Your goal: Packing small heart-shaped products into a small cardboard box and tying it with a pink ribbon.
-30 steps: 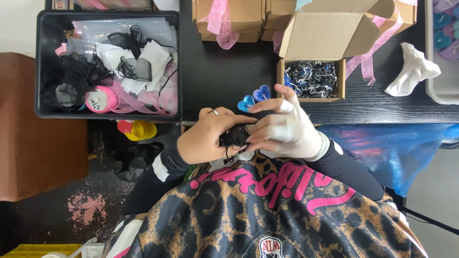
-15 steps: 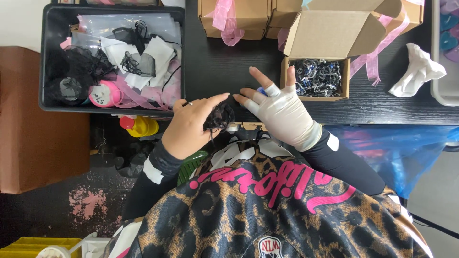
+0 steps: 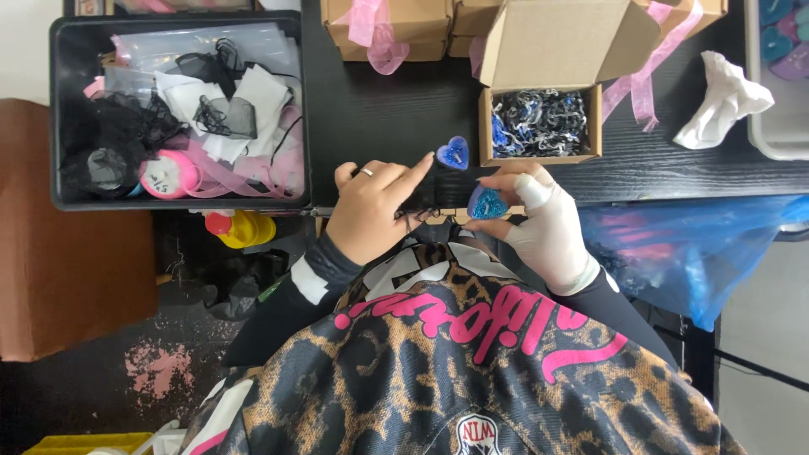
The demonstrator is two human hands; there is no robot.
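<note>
Pinched between thumb and fingers of the right hand (image 3: 546, 226), which wears a white glove or wrap, sits a blue glittery heart piece (image 3: 487, 204), held at the near table edge. Left hand (image 3: 372, 211), bare with a ring on one finger, is loosely curled, index finger stretched out and pointing toward a second blue heart (image 3: 453, 152) lying flat on the black table (image 3: 379, 109); fingertip is just beside it, can't tell if touching. Something dark and mesh-like (image 3: 419, 202) sits under the left fingers, too dim to make out whether it is gripped. Leopard-print sleeves with pink lettering fill the near foreground.

Just beyond the lying heart: small open cardboard box (image 3: 539, 125) with blue and black shredded filler, flap up. Left of the hands: black bin (image 3: 52, 118) holding black mesh, white fabric bits, pink ribbon, a pink tape roll (image 3: 168, 177). Farther back: closed cardboard boxes (image 3: 392, 25) with pink ribbon. Far right: crumpled white tissue (image 3: 723, 99), grey tray (image 3: 771, 93) edge. Blue plastic bag (image 3: 699, 244) hangs below table on the right.
</note>
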